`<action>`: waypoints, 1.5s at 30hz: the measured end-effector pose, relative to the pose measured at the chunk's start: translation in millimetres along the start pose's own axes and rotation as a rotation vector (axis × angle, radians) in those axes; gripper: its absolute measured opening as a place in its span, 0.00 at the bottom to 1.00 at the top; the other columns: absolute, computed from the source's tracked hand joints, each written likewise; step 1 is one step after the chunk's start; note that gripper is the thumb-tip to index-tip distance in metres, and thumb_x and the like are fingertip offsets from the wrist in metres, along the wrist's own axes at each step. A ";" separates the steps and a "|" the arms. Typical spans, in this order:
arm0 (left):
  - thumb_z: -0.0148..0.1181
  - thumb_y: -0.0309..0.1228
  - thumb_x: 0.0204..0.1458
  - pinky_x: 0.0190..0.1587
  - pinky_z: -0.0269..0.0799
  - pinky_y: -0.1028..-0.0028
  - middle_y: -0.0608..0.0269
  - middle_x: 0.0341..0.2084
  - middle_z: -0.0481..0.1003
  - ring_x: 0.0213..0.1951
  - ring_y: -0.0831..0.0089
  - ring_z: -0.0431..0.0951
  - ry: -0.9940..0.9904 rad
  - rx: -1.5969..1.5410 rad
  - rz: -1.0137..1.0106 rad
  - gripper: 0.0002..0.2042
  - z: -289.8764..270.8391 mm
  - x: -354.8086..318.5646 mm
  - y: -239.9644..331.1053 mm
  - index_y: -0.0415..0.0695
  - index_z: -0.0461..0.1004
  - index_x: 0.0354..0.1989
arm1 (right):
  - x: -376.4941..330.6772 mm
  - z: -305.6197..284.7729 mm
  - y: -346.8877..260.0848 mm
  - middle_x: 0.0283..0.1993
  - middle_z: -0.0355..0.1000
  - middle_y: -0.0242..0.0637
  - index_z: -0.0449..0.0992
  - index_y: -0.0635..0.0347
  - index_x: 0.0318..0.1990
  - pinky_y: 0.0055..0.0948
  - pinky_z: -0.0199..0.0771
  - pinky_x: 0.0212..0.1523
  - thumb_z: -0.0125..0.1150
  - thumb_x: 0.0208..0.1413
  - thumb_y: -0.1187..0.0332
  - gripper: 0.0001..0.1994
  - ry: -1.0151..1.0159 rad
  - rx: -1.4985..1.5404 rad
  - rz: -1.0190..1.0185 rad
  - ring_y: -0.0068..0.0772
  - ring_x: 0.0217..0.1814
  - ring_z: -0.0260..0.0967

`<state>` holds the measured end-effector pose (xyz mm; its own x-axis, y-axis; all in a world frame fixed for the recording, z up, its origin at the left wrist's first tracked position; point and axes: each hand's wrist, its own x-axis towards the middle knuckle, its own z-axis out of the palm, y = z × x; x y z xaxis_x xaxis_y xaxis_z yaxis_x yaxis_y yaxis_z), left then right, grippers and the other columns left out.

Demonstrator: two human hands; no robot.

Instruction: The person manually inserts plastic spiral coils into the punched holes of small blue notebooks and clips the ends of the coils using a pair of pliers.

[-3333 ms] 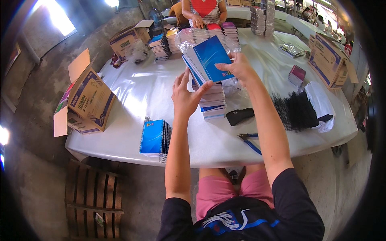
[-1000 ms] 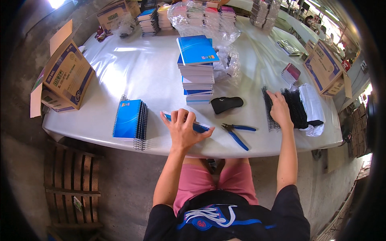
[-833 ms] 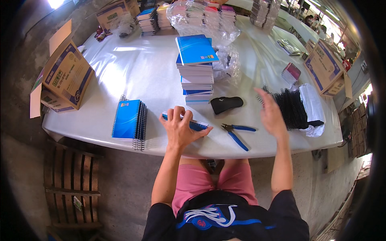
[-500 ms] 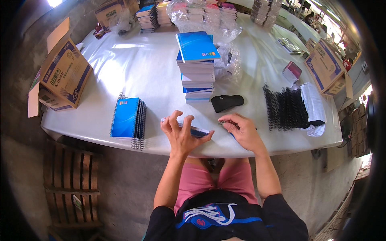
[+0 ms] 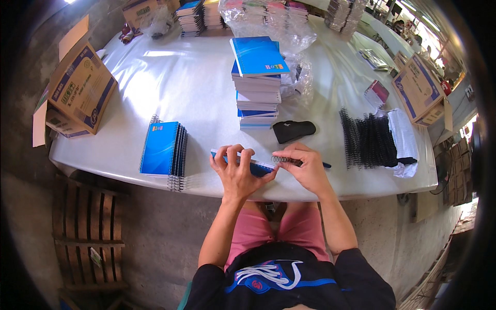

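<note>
A person's hands meet over a blue notebook (image 5: 263,169) nearer the viewer than a tall stack of blue notebooks (image 5: 257,85) on a white-covered surface (image 5: 196,93). Broad, glossy surface runs from the stack leftward to an open carton (image 5: 82,90); a narrower strip lies between the stack and a row of black coils (image 5: 366,139) to its right, and a black pouch (image 5: 293,131) sits by its near right corner. The surface's curved front edge passes close below the hands, nearer than the stack. Small multicoloured lettering marks the stack's top cover; dark print covers the carton to its left.

The left hand (image 5: 237,169) arches its fingers over the blue notebook, gripping it edge-on, its long axis slanting down to the right. The right hand (image 5: 305,166) pinches a black spiral coil (image 5: 280,160) between thumb and fingers, the coil's free end pointing left at the notebook's right end; whether they touch is unclear.
</note>
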<state>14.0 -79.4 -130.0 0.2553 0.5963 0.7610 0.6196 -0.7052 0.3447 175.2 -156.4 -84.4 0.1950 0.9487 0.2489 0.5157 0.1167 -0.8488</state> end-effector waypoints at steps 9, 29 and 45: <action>0.71 0.49 0.21 0.48 0.51 0.55 0.64 0.33 0.64 0.45 0.59 0.61 -0.049 0.094 -0.067 0.26 1.7 -2.5 8.1 0.51 0.68 0.30 | 2.4 -8.5 1.1 0.32 0.70 0.32 0.81 0.55 0.44 0.23 0.67 0.34 0.66 0.45 0.78 0.15 -0.133 0.048 -0.082 0.24 0.32 0.66; 0.72 0.50 0.33 0.57 0.50 0.52 0.62 0.39 0.67 0.53 0.55 0.60 -0.077 -0.011 0.003 0.32 -13.2 -10.3 -0.3 0.50 0.71 0.48 | -2.2 -20.9 -15.4 0.23 0.70 0.40 0.70 0.61 0.46 0.28 0.66 0.33 0.53 0.61 0.63 0.12 -0.196 -0.119 -0.017 0.32 0.27 0.69; 0.70 0.53 0.33 0.45 0.51 0.55 0.67 0.31 0.65 0.42 0.63 0.65 -0.399 -0.078 0.127 0.24 -28.7 13.6 1.0 0.51 0.72 0.34 | 57.9 -59.6 87.0 0.51 0.71 0.39 0.73 0.51 0.52 0.34 0.66 0.54 0.50 0.47 0.75 0.22 -0.182 -0.641 -0.153 0.44 0.52 0.68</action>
<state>-3.3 -83.0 -103.5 0.6029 0.5936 0.5330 0.5108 -0.8004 0.3137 281.1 -108.8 -116.1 -0.0337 0.9763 0.2137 0.9294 0.1093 -0.3524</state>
